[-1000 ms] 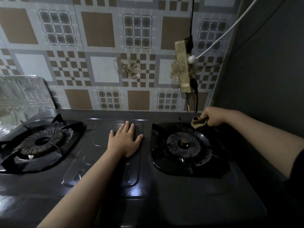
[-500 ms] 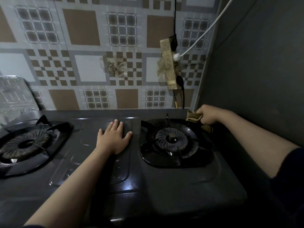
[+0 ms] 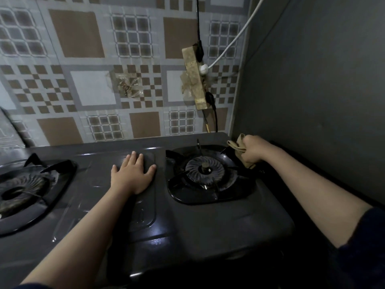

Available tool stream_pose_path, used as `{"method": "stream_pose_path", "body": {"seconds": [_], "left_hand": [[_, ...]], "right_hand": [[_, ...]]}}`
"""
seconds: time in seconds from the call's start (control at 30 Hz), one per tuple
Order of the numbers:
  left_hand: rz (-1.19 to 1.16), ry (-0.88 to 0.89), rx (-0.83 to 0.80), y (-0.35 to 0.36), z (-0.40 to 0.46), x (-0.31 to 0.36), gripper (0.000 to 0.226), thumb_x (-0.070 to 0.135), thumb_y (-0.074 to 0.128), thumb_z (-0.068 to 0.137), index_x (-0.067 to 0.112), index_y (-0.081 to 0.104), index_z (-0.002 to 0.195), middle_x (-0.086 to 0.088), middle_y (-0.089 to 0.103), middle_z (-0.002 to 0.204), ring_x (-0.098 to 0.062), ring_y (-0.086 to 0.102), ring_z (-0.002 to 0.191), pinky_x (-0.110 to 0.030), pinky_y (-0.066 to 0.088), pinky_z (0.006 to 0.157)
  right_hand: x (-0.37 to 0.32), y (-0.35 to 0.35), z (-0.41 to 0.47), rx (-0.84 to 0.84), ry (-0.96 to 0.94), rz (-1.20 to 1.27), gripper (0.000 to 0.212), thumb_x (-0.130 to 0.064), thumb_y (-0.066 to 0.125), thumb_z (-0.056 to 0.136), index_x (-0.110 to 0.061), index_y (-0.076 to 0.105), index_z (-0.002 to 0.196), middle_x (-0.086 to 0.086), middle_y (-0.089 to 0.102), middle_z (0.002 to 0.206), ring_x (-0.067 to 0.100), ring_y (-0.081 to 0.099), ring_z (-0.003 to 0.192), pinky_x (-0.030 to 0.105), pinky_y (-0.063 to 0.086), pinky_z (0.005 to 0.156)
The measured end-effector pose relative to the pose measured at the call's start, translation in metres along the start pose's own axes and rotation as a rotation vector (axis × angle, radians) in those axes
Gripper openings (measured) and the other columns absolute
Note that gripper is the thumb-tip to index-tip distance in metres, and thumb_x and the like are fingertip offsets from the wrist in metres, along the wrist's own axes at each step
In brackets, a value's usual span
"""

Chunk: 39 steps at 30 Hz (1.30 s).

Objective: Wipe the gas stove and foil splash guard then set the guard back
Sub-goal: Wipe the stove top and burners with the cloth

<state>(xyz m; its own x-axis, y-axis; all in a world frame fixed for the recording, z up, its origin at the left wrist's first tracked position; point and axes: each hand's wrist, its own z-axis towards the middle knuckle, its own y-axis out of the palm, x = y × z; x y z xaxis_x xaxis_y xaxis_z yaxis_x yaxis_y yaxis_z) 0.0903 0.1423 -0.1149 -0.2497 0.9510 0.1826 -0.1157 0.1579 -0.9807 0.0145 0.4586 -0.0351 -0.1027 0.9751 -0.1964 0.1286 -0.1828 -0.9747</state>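
Observation:
A dark two-burner gas stove (image 3: 204, 222) fills the lower view. My left hand (image 3: 133, 174) lies flat, fingers straight, on the raised middle panel between the burners. My right hand (image 3: 253, 151) grips a crumpled tan cloth (image 3: 237, 143) at the stove's far right corner, just behind the right burner (image 3: 205, 170). The left burner (image 3: 18, 190) is partly cut off by the frame. Only a sliver of the foil splash guard (image 3: 8, 130) shows, standing at the far left edge against the wall.
A taped-up power strip (image 3: 194, 80) with a white cable and a black cable hangs on the tiled wall behind the right burner. A plain grey wall (image 3: 312, 90) stands close along the stove's right side.
The view has swung right, so the splash guard has slid nearly out of frame. My right hand with the cloth has shifted slightly toward the stove's right edge. My left hand has stayed put.

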Motion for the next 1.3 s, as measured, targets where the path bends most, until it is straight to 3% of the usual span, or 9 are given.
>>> {"method": "stream_pose_path", "body": {"seconds": [0.03, 0.13, 0.23, 0.37, 0.5, 0.83, 0.97, 1.07, 1.3], "left_hand": [[-0.001, 0.000, 0.001, 0.000, 0.000, 0.000, 0.071, 0.061, 0.023, 0.094, 0.021, 0.015, 0.153, 0.000, 0.002, 0.162, -0.016, 0.002, 0.149, -0.049, 0.008, 0.117], [-0.004, 0.008, -0.006, 0.001, 0.000, -0.002, 0.072, 0.061, 0.022, 0.094, 0.020, 0.015, 0.153, -0.001, 0.002, 0.162, -0.017, 0.003, 0.149, -0.050, 0.008, 0.117], [-0.005, 0.014, -0.010, 0.001, 0.001, -0.001, 0.073, 0.061, 0.021, 0.094, 0.018, 0.015, 0.153, -0.002, 0.002, 0.162, -0.018, 0.003, 0.149, -0.051, 0.009, 0.116], [-0.014, 0.027, -0.012, 0.001, -0.001, -0.001, 0.073, 0.059, 0.022, 0.094, 0.016, 0.015, 0.153, -0.004, 0.002, 0.162, -0.019, 0.002, 0.149, -0.052, 0.008, 0.115], [-0.022, 0.031, -0.022, 0.001, -0.001, -0.001, 0.073, 0.058, 0.022, 0.094, 0.015, 0.015, 0.153, -0.005, 0.003, 0.162, -0.020, 0.002, 0.149, -0.054, 0.008, 0.115], [-0.075, 0.036, -0.052, -0.002, -0.004, 0.004, 0.074, 0.054, 0.024, 0.094, 0.011, 0.012, 0.153, -0.010, 0.000, 0.161, -0.024, -0.001, 0.149, -0.057, 0.003, 0.115], [-0.080, 0.034, -0.058, -0.002, -0.002, 0.005, 0.074, 0.052, 0.025, 0.094, 0.008, 0.013, 0.152, -0.013, 0.002, 0.161, -0.027, -0.001, 0.148, -0.059, 0.002, 0.114], [-0.072, 0.040, -0.068, -0.003, -0.001, 0.005, 0.074, 0.051, 0.024, 0.093, 0.007, 0.012, 0.152, -0.014, 0.002, 0.161, -0.028, -0.001, 0.148, -0.060, 0.002, 0.113], [-0.072, 0.052, -0.093, -0.003, -0.002, 0.005, 0.075, 0.050, 0.024, 0.093, 0.005, 0.010, 0.152, -0.016, 0.000, 0.160, -0.030, -0.003, 0.148, -0.062, 0.001, 0.113]], "right_hand": [[0.001, 0.001, -0.006, -0.005, 0.000, 0.014, 0.006, -0.008, 0.056, 0.079, -0.010, 0.051, 0.079, 0.008, 0.056, 0.087, 0.023, 0.054, 0.078, 0.026, 0.043, 0.062], [0.003, 0.004, -0.027, -0.020, 0.017, 0.054, 0.030, -0.001, 0.055, 0.077, -0.011, 0.061, 0.105, 0.008, 0.062, 0.103, 0.022, 0.057, 0.085, 0.024, 0.042, 0.060], [0.004, 0.006, -0.048, -0.003, 0.026, 0.052, 0.016, -0.001, 0.052, 0.077, -0.016, 0.058, 0.080, 0.009, 0.062, 0.093, 0.024, 0.059, 0.086, 0.024, 0.039, 0.053], [0.006, 0.011, -0.075, 0.014, 0.110, 0.077, 0.016, -0.007, 0.057, 0.078, -0.019, 0.050, 0.070, 0.001, 0.056, 0.079, 0.021, 0.056, 0.080, 0.024, 0.038, 0.053], [-0.001, 0.025, -0.089, 0.125, 0.189, 0.092, 0.009, -0.013, 0.060, 0.079, -0.012, 0.055, 0.087, 0.009, 0.062, 0.093, 0.028, 0.060, 0.090, 0.027, 0.043, 0.067], [-0.026, 0.053, -0.120, 0.290, 0.396, 0.158, 0.013, -0.006, 0.061, 0.079, -0.007, 0.057, 0.092, 0.017, 0.063, 0.102, 0.035, 0.062, 0.093, 0.030, 0.044, 0.068], [-0.036, 0.062, -0.136, 0.298, 0.421, 0.105, 0.026, -0.003, 0.058, 0.080, -0.006, 0.061, 0.105, 0.017, 0.064, 0.106, 0.035, 0.062, 0.096, 0.034, 0.050, 0.073], [-0.047, 0.072, -0.149, 0.301, 0.421, 0.035, 0.048, -0.001, 0.054, 0.081, -0.019, 0.057, 0.126, 0.014, 0.064, 0.114, 0.035, 0.060, 0.104, 0.037, 0.052, 0.082], [-0.069, 0.085, -0.179, 0.272, 0.387, -0.068, 0.055, -0.004, 0.051, 0.079, -0.028, 0.053, 0.128, 0.008, 0.062, 0.117, 0.034, 0.059, 0.107, 0.044, 0.053, 0.087]]}}
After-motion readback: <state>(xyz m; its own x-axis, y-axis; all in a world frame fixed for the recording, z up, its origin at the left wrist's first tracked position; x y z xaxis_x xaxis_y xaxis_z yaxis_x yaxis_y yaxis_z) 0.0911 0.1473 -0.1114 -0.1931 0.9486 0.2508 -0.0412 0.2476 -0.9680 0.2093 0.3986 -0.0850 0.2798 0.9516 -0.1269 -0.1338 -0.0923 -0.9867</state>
